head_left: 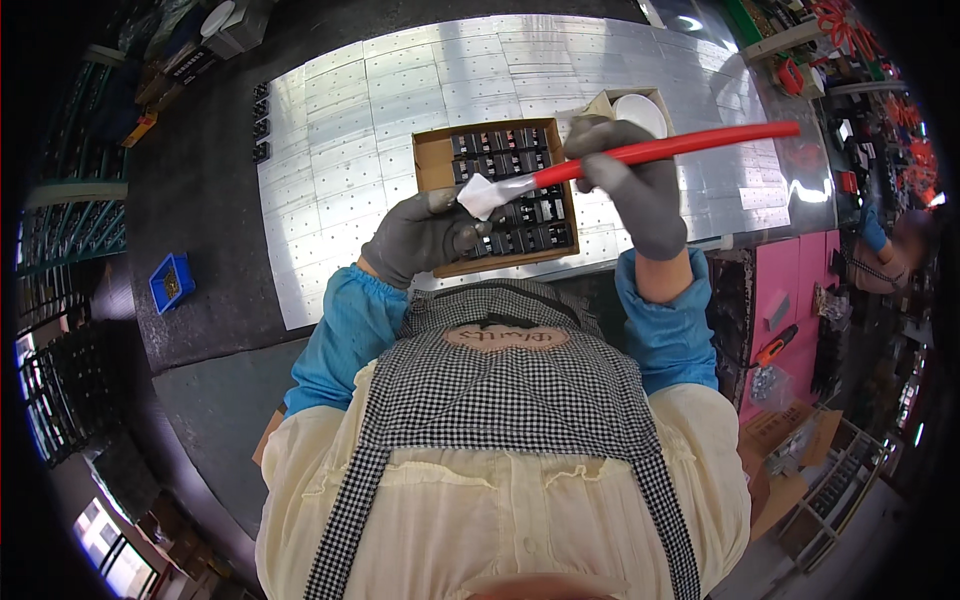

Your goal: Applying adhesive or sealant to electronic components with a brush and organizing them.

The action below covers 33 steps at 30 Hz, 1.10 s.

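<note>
A paintbrush (690, 143) with a long red handle, a metal ferrule and a white head is gripped by my gloved right hand (645, 200) near the middle of its handle. The white head points left and lies over the fingers of my gloved left hand (412, 240). My left fingers are curled, and the brush head partly hides what they hold. Beneath both hands is a shallow cardboard box (433, 177) with rows of small black parts (500, 140). Its left strip shows bare cardboard.
A round white tub (640, 112) sits in a small carton behind my right hand. Perforated metal sheets (330, 200) cover the bench. Several black parts (261, 125) stand along their left edge. A blue bin (171, 283) is further left; an orange-handled tool (775, 347) lies on the pink surface at right.
</note>
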### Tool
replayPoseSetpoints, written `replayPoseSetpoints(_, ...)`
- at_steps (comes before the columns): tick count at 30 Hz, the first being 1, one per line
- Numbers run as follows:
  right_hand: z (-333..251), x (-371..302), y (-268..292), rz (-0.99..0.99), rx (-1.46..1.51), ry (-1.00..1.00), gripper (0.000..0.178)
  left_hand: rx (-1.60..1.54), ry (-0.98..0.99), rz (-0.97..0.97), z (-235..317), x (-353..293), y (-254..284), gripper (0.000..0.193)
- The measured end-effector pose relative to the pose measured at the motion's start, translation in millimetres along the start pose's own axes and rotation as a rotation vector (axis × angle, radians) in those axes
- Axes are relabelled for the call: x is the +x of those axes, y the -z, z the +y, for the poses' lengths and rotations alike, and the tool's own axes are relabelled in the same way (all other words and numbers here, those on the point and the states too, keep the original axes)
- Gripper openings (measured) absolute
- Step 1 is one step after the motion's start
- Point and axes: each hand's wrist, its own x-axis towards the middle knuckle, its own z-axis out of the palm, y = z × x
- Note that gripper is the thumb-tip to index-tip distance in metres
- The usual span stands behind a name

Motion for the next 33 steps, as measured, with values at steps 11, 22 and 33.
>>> replayPoseSetpoints(11,16.8,-0.6,-27.7,0.054,-0.024,-0.055,0.019,0.307,-0.038,0.161,7.4,-39.0,-12.6,0.053)
replayPoseSetpoints(22,37.6,-16.1,-37.4,0.448,-0.169,0.007,0.023,1.435,-0.600,1.015,135.8,-187.9,56.0,0.069)
replayPoseSetpoints(33,37.3,-23.2,-72.9,0.515,-0.266,0.000,0.025,2.441,0.089,0.833,250.8,-197.5,108.3,0.066)
